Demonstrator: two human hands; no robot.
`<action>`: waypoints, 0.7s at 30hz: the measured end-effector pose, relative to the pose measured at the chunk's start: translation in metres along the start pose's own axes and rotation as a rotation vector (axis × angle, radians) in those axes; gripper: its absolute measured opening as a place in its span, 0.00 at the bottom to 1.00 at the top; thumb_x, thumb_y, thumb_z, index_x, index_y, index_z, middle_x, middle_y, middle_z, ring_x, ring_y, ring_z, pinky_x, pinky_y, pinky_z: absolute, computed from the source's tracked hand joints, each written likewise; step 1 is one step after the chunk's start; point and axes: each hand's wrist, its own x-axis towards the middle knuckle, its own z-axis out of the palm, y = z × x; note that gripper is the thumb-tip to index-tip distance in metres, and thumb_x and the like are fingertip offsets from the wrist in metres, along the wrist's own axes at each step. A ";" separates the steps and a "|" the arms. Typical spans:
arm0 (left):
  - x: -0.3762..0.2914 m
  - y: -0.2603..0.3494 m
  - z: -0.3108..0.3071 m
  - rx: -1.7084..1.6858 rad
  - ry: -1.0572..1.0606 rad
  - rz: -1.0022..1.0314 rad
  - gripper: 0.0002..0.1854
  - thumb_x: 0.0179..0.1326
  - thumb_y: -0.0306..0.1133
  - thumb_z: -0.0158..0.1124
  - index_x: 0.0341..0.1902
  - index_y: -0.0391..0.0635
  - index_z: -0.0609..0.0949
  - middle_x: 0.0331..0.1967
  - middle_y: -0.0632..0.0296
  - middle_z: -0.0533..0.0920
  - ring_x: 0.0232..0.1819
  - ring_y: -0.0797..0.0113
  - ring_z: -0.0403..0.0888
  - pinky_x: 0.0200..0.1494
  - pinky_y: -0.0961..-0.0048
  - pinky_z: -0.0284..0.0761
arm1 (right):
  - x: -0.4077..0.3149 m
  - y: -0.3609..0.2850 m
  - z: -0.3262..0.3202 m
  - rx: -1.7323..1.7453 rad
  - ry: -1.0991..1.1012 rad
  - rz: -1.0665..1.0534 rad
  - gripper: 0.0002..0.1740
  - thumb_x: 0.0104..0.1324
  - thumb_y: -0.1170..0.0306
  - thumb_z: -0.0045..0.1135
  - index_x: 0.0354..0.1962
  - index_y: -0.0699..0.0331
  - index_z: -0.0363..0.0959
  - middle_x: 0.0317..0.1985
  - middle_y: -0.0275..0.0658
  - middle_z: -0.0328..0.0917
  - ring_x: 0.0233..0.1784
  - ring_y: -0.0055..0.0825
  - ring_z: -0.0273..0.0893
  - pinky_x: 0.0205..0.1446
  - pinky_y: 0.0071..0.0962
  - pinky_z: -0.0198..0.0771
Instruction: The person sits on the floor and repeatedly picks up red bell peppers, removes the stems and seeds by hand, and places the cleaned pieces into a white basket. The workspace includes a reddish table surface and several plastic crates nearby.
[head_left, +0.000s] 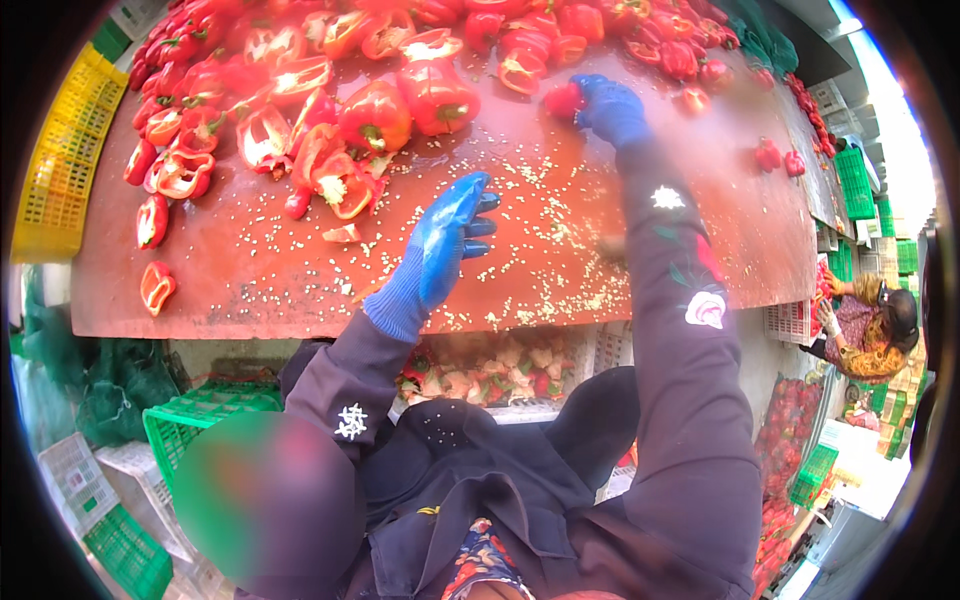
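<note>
In a blue coated glove, my right hand (611, 112) reaches forward over the red-brown tabletop (525, 247) and grips a red bell pepper (561, 100). My left hand (452, 232), gloved the same way, hovers over the near part of the table. Its fingers are apart, and nothing shows in them. Pale seeds (540, 180) lie scattered around both hands. To the left are a whole red pepper (375, 116) and another large one (439, 97), along with cut halves (345, 184) showing their white cores.
Many peppers heap along the far side. Below the table edge, a white crate (517, 412) holds cores and trimmings. A green crate (210, 405) stands at lower left, a yellow crate (64, 150) at far left. A person (870, 322) works with peppers at right.
</note>
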 end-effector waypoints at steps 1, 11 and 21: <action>-0.001 0.001 0.000 0.019 0.035 -0.002 0.33 0.71 0.56 0.47 0.71 0.49 0.64 0.60 0.61 0.75 0.49 0.69 0.76 0.50 0.73 0.74 | 0.004 -0.013 0.003 0.017 -0.024 0.105 0.38 0.54 0.56 0.67 0.60 0.58 0.68 0.58 0.43 0.75 0.60 0.38 0.74 0.64 0.37 0.68; 0.010 -0.006 -0.003 0.039 -0.055 0.402 0.21 0.67 0.30 0.55 0.64 0.48 0.73 0.58 0.61 0.75 0.60 0.63 0.74 0.62 0.63 0.72 | -0.189 -0.192 -0.054 0.816 0.143 -0.084 0.34 0.51 0.67 0.73 0.58 0.56 0.74 0.39 0.39 0.79 0.40 0.32 0.79 0.46 0.33 0.74; 0.004 0.002 -0.013 0.723 -0.311 0.941 0.15 0.67 0.28 0.52 0.53 0.38 0.79 0.46 0.53 0.81 0.49 0.60 0.79 0.55 0.67 0.73 | -0.202 -0.193 -0.053 0.971 -0.015 -0.072 0.27 0.51 0.52 0.71 0.41 0.63 0.77 0.34 0.50 0.81 0.35 0.47 0.81 0.39 0.40 0.75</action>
